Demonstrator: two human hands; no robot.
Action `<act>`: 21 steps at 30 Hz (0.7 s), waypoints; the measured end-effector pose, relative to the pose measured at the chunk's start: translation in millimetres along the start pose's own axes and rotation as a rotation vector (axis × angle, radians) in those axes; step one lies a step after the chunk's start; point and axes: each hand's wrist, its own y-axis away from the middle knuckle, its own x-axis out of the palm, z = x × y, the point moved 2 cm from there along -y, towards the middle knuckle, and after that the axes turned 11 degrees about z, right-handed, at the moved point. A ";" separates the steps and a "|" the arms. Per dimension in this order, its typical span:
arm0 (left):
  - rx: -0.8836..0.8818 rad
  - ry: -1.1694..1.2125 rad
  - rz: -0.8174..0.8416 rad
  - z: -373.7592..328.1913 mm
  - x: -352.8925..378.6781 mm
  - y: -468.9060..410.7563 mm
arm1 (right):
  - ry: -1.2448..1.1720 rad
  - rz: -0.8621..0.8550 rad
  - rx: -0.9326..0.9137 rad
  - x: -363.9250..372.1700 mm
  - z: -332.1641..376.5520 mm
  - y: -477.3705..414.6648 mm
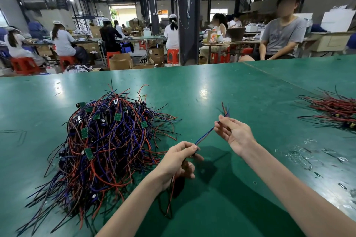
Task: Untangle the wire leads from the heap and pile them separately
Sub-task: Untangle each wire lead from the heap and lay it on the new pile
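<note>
A big tangled heap of red, blue and black wire leads with small green circuit boards lies on the left of the green table. My left hand pinches one wire lead at its lower end, with black and red strands hanging below the palm. My right hand pinches the same lead higher up, so its blue stretch runs taut between both hands and its loose tips stick up past my fingers. A separate pile of sorted leads lies at the right edge.
Scraps of clear plastic and small bits are scattered on the table at the right. A seam joins two table sections. A seated person sits beyond the far edge; other workers sit at benches further back.
</note>
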 end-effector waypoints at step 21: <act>-0.008 0.003 0.051 -0.2 6.1 3.7 | 0.067 -0.026 0.117 0.0 6.4 3.3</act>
